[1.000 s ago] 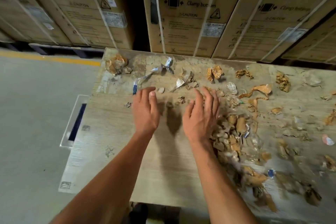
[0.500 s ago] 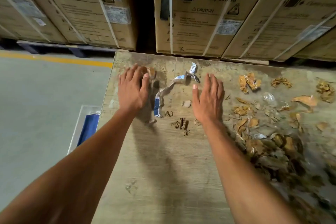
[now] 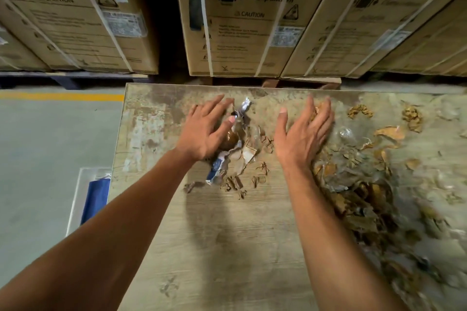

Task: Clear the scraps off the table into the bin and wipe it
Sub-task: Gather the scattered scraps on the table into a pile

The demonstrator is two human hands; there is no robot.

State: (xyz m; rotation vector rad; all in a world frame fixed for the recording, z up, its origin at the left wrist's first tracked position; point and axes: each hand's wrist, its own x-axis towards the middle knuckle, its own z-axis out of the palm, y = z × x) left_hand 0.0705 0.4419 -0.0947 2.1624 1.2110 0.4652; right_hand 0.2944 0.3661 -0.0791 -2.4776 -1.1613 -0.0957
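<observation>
A worn wooden table (image 3: 227, 247) is strewn with brown paper scraps and bits of clear plastic. My left hand (image 3: 206, 131) lies flat, fingers spread, pressing on a small cluster of scraps (image 3: 242, 156) that includes a blue-and-silver wrapper (image 3: 217, 171). My right hand (image 3: 303, 136) is also flat and open, its edge against a large heap of brown scraps (image 3: 358, 189) on the right half. More loose scraps (image 3: 360, 111) lie along the far edge. Neither hand holds anything.
On the floor left of the table stands a clear bin (image 3: 86, 197) with blue material inside. Strapped cardboard washing-machine boxes (image 3: 242, 20) rise right behind the table's far edge. Grey floor with a yellow line (image 3: 60, 96) lies to the left.
My left hand has swept right from the far-left corner, pushing the wrapper and scraps toward the middle. My right hand has shifted right onto scraps near the heap.
</observation>
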